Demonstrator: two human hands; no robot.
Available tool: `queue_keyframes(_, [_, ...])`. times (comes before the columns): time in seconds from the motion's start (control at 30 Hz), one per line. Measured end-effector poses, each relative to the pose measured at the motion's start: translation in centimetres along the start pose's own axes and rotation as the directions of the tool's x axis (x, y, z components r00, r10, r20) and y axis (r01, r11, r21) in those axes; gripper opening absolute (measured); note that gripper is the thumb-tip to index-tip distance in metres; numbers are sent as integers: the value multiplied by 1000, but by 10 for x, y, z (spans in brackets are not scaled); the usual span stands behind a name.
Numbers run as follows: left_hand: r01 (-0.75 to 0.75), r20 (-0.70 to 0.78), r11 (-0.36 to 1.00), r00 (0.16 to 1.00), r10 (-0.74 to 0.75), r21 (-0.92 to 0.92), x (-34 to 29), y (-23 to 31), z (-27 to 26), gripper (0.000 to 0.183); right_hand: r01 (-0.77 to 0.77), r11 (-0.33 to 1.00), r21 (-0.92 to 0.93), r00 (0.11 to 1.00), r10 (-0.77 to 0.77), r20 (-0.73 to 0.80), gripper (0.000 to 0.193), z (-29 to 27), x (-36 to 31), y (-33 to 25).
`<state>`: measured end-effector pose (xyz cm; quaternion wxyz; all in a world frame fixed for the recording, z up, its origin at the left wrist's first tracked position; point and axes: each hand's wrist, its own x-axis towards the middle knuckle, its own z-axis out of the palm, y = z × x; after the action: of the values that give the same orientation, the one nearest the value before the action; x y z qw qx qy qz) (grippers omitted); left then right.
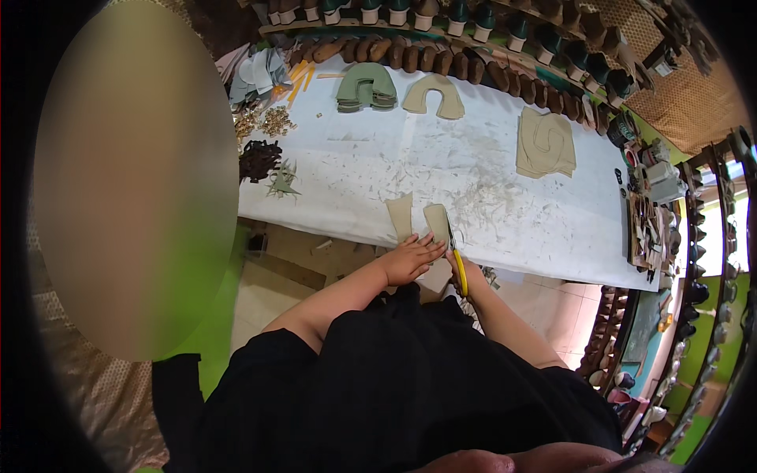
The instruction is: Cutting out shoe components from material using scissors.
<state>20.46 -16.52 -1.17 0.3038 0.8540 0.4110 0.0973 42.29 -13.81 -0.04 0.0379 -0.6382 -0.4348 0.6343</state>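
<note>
Two beige strips of material, a left one (400,216) and a right one (435,222), lie at the table's near edge. Whether they join into one piece is hidden by my left hand (415,258). That hand lies flat on the material with its fingers stretched out. My right hand (464,277) grips a pair of scissors (460,270) with yellow handles. Their blades point away from me along the right side of the right strip. Whether the blades are cutting into it is too small to tell.
On the white-covered table (355,173) are a green arch-shaped stack (367,85), a beige arch-shaped stack (436,96) and beige curved pieces (546,142). Small gold parts (277,121) and dark brown bits (260,160) lie at left. Shoe lasts (445,63) line the back.
</note>
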Motion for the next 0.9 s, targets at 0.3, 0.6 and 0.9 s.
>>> queue_keyframes(0.3, [-8, 10, 1000, 1000, 9, -6, -2, 0, -1, 56, 83, 984, -157, 996, -87, -19, 74, 1, 12, 11])
queue_keyframes(0.6, [-50, 40, 997, 998, 47, 58, -5, -2, -1, 55, 35, 997, -62, 999, -37, -21, 80, 5, 15, 14])
queue_keyframes(0.9, [-41, 59, 997, 998, 37, 71, -5, 0, -2, 55, 150, 959, -241, 985, -166, -49, 80, 8, 26, 26])
